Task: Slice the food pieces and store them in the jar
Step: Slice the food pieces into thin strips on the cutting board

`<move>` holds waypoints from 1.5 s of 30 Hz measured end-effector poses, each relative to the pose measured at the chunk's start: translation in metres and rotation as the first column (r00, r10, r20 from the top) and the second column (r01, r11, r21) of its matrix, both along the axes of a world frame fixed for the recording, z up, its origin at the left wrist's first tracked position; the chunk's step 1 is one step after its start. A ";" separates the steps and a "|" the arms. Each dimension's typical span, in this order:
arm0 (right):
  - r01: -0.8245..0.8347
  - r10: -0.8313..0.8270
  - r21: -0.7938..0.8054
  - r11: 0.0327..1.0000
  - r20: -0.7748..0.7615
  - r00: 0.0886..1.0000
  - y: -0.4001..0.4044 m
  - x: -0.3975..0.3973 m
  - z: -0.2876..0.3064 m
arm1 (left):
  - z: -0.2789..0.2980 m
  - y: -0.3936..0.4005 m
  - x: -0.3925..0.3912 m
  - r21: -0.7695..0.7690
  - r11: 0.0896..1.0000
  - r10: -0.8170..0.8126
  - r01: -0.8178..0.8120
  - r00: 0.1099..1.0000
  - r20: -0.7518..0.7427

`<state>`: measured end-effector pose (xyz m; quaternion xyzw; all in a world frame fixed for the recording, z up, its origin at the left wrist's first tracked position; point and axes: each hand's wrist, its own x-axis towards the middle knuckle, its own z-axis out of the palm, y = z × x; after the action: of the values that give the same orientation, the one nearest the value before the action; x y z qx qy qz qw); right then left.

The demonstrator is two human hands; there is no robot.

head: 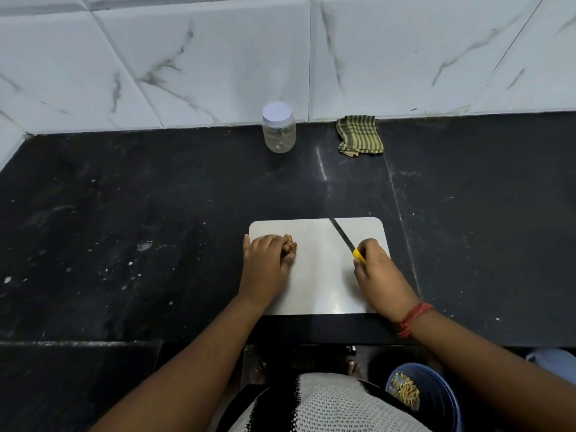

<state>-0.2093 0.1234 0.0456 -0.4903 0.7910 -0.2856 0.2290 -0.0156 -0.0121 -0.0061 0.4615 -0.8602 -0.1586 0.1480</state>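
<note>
The brown food piece [290, 243] lies at the far left of the white cutting board [321, 275], pinned under the curled fingers of the left hand [265, 263], probably to keep it from rolling when the blade comes down. The right hand [378, 269] is wrapped around the yellow handle of the knife [344, 240], its blade angled away over the board's right side, well apart from the food, so no cut is under way. The jar [279, 129], lid on, stands far back by the tiled wall [218, 57], near a folded checked cloth [360, 135], clear of the cutting space.
</note>
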 end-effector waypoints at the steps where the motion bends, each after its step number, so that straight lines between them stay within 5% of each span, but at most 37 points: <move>1: -0.032 0.032 0.013 0.999 0.010 0.999 -0.002 0.001 0.003 | -0.001 -0.001 -0.001 0.010 1.000 0.004 -0.003 1.000 -0.008; 11: -0.036 0.016 0.083 0.996 0.224 0.975 -0.024 0.058 -0.007 | -0.006 0.001 -0.004 0.093 0.991 0.105 -0.095 0.988 -0.109; 26: -0.066 0.057 0.165 0.984 0.059 0.997 -0.017 0.073 -0.007 | -0.006 0.003 -0.004 0.062 0.993 0.100 -0.096 0.993 -0.060; 33: -0.194 0.223 0.337 0.921 -0.049 0.974 -0.017 0.068 -0.010 | -0.005 0.003 -0.005 0.072 0.993 0.101 -0.098 0.994 -0.038; 45: -0.221 0.262 0.374 0.901 -0.062 0.963 -0.015 0.069 -0.008 | -0.003 0.002 -0.006 0.077 0.993 0.094 -0.093 0.995 -0.014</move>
<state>-0.1408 0.1080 0.0380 -0.5486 0.7747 -0.0759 0.3052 -0.0219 -0.0102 -0.0093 0.5050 -0.8298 -0.1881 0.1452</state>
